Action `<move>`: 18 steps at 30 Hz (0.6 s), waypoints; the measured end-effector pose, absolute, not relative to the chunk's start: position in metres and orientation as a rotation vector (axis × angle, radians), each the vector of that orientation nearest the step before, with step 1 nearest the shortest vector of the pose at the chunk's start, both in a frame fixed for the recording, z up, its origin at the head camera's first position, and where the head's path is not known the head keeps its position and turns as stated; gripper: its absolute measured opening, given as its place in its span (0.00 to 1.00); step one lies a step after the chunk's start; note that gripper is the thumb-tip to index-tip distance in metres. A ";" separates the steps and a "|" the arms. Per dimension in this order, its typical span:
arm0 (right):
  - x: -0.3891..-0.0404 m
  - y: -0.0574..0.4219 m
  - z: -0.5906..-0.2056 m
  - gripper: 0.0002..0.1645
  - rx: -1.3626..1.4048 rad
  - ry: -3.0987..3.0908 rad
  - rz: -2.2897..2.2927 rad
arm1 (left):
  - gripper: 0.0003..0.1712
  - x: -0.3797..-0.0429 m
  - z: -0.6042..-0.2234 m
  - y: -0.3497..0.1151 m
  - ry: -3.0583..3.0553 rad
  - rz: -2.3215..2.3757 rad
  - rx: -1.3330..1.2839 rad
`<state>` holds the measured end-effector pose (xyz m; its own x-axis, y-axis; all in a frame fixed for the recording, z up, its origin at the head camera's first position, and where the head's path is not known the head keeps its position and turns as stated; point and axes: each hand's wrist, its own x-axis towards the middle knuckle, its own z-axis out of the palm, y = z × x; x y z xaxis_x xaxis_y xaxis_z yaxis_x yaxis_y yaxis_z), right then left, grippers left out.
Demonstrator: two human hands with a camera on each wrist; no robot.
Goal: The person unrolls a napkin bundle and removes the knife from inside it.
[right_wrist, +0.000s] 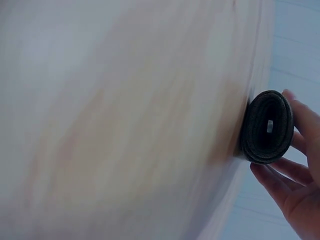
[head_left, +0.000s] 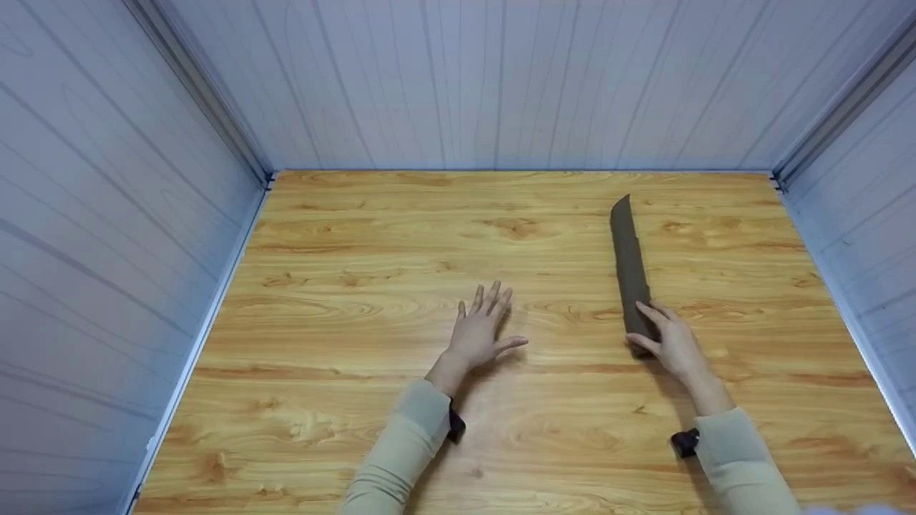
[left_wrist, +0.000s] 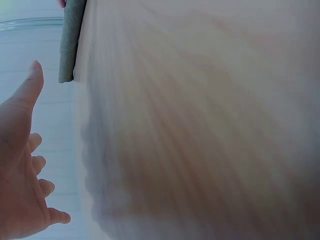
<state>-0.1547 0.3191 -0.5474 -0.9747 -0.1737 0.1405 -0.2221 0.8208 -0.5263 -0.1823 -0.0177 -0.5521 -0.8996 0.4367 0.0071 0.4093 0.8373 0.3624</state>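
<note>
A long grey-brown roll of sheet material (head_left: 628,257) lies on the wooden table, pointing away toward the back. Its layered, hollow end (right_wrist: 267,127) faces the right wrist camera. My right hand (head_left: 673,343) grips the near end, thumb on the left side and fingers on the other. Left of the roll, my left hand (head_left: 478,336) is spread palm down over the table, its thumb pointing toward the roll and nothing in its grasp. In the left wrist view, the roll (left_wrist: 72,42) shows beyond the left thumb (left_wrist: 31,87).
Pale panelled walls (head_left: 465,86) enclose the wood-grain tabletop (head_left: 343,257) at the back, left (head_left: 93,286) and right (head_left: 873,186). Metal corner posts (head_left: 207,93) stand where the walls meet. A dark camera strap (head_left: 685,443) sits at the right wrist.
</note>
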 end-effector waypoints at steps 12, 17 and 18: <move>-0.156 0.323 -0.548 0.34 0.320 -2.896 0.893 | 0.51 -0.181 -0.549 -0.006 2.953 0.524 0.733; -0.156 0.325 -0.548 0.32 0.374 -2.813 0.885 | 0.51 -0.181 -0.547 -0.001 2.937 0.532 0.737; -0.156 0.325 -0.548 0.32 0.377 -2.807 0.888 | 0.51 -0.181 -0.547 0.000 2.936 0.524 0.738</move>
